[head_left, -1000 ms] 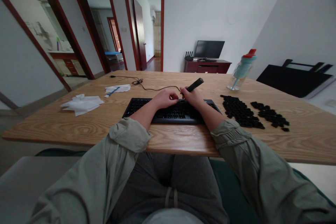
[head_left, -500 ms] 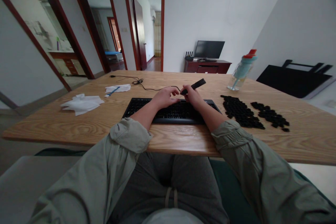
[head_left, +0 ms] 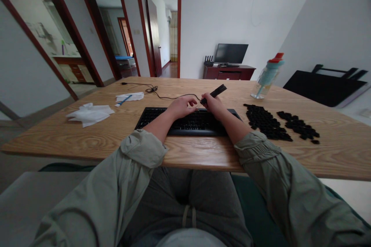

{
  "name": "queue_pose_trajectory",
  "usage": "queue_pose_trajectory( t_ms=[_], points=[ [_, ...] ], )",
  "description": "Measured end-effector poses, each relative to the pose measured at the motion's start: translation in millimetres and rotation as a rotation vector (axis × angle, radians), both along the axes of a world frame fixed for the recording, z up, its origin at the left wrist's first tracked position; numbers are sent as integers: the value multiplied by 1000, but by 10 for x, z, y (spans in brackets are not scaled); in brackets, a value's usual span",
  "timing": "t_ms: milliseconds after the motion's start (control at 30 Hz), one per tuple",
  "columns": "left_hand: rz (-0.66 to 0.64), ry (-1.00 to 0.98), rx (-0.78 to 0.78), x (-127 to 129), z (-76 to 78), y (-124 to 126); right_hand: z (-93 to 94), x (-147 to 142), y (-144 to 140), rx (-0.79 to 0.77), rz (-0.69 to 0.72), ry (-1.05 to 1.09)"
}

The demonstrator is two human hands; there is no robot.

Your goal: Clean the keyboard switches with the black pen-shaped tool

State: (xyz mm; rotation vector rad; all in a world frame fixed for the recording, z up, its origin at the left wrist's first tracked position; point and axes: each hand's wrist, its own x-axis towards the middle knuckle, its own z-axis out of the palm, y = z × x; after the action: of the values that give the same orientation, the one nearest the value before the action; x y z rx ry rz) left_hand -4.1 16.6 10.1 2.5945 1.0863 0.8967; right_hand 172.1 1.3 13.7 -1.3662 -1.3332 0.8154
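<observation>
A black keyboard (head_left: 162, 119) lies on the wooden table (head_left: 87, 135) in front of me, its cable (head_left: 174, 97) running back to the left. My right hand (head_left: 213, 106) grips a black stick-shaped tool (head_left: 216, 91), which points up and to the right. My left hand (head_left: 181, 107) hovers over the keyboard's far edge with its fingertips pinched at the tool's lower tip. Whether it holds a small piece there is too small to tell. Two heaps of loose black keycaps (head_left: 265, 122) lie to the right of the keyboard.
A clear bottle with a teal and red lid (head_left: 266, 77) stands at the back right. White tissues (head_left: 89, 114) and a blue pen on paper (head_left: 127, 98) lie to the left. Behind the table are open doorways, a TV stand and a black folded table.
Both hands rose slightly off the keys and came together at the tool's tip. The tool's angle flattened a little.
</observation>
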Motion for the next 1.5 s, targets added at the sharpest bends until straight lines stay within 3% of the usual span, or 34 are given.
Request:
queue_pose_trajectory(
  t_ms=[400,733,1033,1500],
  points=[
    [57,31,-2,-21,13,-9,-84,146,-64,74,-16,-151],
    [-59,59,-16,-26,-27,27,-70,125,-77,102,-10,-260],
    [-22,89,1,-27,-34,32,-92,176,-61,161,36,-424],
    [-63,132,91,8,-67,89,-130,155,12,141,35,-284]
  ],
)
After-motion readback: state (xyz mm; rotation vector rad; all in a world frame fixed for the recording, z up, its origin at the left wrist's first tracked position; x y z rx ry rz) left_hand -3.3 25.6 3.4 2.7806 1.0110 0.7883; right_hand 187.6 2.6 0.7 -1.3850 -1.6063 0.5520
